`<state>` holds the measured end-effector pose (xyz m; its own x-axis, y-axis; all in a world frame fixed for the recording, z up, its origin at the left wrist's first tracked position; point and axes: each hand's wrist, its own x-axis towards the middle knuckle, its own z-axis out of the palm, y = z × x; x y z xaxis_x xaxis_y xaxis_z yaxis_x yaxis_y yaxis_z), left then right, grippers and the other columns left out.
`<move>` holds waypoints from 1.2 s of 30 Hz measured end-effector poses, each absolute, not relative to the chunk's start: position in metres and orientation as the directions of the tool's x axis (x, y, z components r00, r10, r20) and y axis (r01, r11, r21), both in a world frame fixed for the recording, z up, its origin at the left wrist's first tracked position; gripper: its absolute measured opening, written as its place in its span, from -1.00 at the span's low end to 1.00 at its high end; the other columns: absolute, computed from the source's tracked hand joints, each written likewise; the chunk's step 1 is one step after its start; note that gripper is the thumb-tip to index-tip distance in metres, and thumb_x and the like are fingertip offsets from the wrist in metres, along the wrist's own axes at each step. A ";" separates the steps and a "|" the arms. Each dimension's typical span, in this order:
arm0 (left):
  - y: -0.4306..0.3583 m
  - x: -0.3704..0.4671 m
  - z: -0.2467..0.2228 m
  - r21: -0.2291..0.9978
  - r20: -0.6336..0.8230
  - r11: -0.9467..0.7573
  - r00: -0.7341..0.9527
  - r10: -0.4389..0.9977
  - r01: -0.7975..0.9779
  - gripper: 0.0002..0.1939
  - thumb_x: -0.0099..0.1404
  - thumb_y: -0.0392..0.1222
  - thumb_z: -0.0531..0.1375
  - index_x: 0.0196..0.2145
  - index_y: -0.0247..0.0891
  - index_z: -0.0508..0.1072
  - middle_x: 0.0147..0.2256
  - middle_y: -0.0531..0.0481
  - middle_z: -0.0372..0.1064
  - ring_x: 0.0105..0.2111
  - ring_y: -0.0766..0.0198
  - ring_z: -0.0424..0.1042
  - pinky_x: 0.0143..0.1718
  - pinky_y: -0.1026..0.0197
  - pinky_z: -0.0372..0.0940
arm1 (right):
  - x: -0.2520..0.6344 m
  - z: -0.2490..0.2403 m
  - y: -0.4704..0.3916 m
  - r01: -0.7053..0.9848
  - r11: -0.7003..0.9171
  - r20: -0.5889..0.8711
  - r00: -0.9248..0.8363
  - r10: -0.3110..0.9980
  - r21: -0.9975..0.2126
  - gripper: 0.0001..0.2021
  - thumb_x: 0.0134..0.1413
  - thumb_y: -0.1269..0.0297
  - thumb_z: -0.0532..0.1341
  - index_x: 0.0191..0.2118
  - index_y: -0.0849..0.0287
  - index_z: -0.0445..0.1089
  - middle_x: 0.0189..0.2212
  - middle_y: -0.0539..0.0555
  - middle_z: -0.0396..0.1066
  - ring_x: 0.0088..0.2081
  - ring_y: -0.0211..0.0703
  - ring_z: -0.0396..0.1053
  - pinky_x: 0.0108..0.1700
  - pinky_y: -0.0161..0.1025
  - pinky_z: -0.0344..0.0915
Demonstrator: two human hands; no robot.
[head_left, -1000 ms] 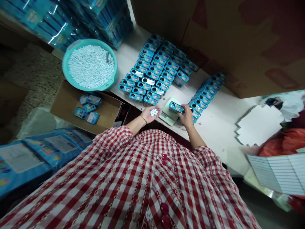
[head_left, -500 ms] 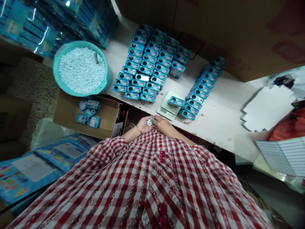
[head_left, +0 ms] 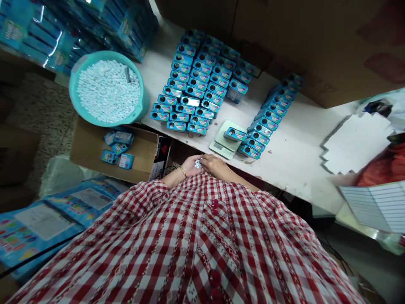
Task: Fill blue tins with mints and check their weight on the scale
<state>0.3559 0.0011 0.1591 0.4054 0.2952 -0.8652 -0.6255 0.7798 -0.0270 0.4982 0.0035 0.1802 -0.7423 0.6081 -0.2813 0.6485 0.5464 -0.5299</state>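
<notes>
Small white tablets [head_left: 198, 163] lie in the cupped palm of my left hand [head_left: 190, 166], close to my body below the table edge. My right hand [head_left: 215, 166] is curled against them, its fingertips touching the tablets; how many it pinches is hidden. Just beyond my hands, a pale kitchen scale [head_left: 220, 150] bears one blue tin [head_left: 236, 134] with a round opening in its top. A turquoise tub [head_left: 144, 103] at the left is filled with the same kind of white pieces, and a grey scoop [head_left: 128, 75] sticks out of them.
Rows of blue tins [head_left: 195, 84] stand on the white table [head_left: 286, 154], with another row [head_left: 268, 116] right of the scale. A cardboard box [head_left: 141, 166] at the left holds several tins. A large carton [head_left: 284, 46] borders the back; jagged white card [head_left: 357, 143] lies at right.
The view has shifted slightly. My right fingers have moved a little over the tablets in my left palm; both hands stay together in the same place.
</notes>
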 end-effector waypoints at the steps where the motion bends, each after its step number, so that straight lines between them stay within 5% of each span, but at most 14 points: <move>1: 0.001 0.356 0.160 -0.026 -0.867 0.778 0.402 0.296 -0.628 -0.70 0.30 -0.39 -0.05 -0.38 -0.45 0.47 -0.55 -0.11 0.43 -0.48 0.24 0.47 -0.30 0.19 0.36 | 0.498 0.180 0.004 0.648 0.548 -0.283 -0.743 0.606 -0.528 -0.78 0.22 0.38 0.05 -0.07 0.22 0.34 -0.14 0.18 0.33 -0.14 -0.16 0.30 -0.22 -0.28 0.21; 10: 0.008 0.363 0.161 -0.028 -0.854 0.780 0.421 0.307 -0.625 -0.69 0.30 -0.39 -0.07 -0.33 -0.44 0.47 -0.56 -0.11 0.43 -0.49 0.23 0.47 -0.28 0.15 0.38 | 0.505 0.173 0.004 0.675 0.469 -0.258 -0.689 0.677 -0.570 -0.79 0.18 0.42 0.05 -0.12 0.28 0.36 -0.17 0.19 0.36 -0.16 -0.15 0.31 -0.17 -0.25 0.24; 15: 0.030 0.382 0.168 0.053 -0.782 0.749 0.439 0.443 -0.661 -0.72 0.28 -0.40 -0.05 -0.34 -0.45 0.46 -0.50 -0.13 0.45 -0.46 0.27 0.47 -0.22 0.19 0.37 | 0.533 0.174 0.024 0.667 0.276 -0.079 -0.450 0.890 -0.692 -0.80 0.12 0.44 0.04 -0.21 0.24 0.39 -0.27 0.12 0.40 -0.22 -0.22 0.34 -0.16 -0.30 0.27; 21: 0.064 0.402 0.185 0.143 -0.740 0.722 0.412 0.532 -0.676 -0.75 0.26 -0.37 -0.01 -0.30 -0.49 0.46 -0.30 -0.30 0.48 -0.21 0.14 0.49 -0.15 0.15 0.35 | 0.571 0.176 0.068 0.785 0.176 0.043 -0.187 0.981 -0.595 -0.80 0.11 0.41 0.04 -0.25 0.20 0.40 -0.29 0.13 0.41 -0.23 -0.15 0.34 -0.18 -0.23 0.27; 28: 0.049 0.386 0.179 0.128 -0.783 0.708 0.368 0.502 -0.695 -0.74 0.26 -0.39 -0.01 -0.24 -0.46 0.46 -0.27 -0.26 0.48 -0.19 0.17 0.48 -0.15 0.17 0.36 | 0.575 0.181 0.064 0.824 0.216 0.045 -0.227 0.973 -0.523 -0.71 0.22 0.34 -0.03 -0.08 0.21 0.38 -0.20 0.18 0.43 -0.13 -0.11 0.36 -0.08 -0.16 0.29; 36: 0.013 0.370 0.170 0.026 -0.841 0.749 0.391 0.375 -0.662 -0.67 0.33 -0.38 -0.09 -0.22 -0.47 0.47 -0.47 -0.12 0.46 -0.49 0.32 0.45 -0.29 0.24 0.38 | 0.506 0.181 0.001 0.697 0.573 -0.150 -0.681 0.717 -0.431 -0.76 0.19 0.40 0.04 -0.07 0.17 0.36 -0.12 0.16 0.40 -0.12 -0.10 0.34 -0.17 -0.22 0.33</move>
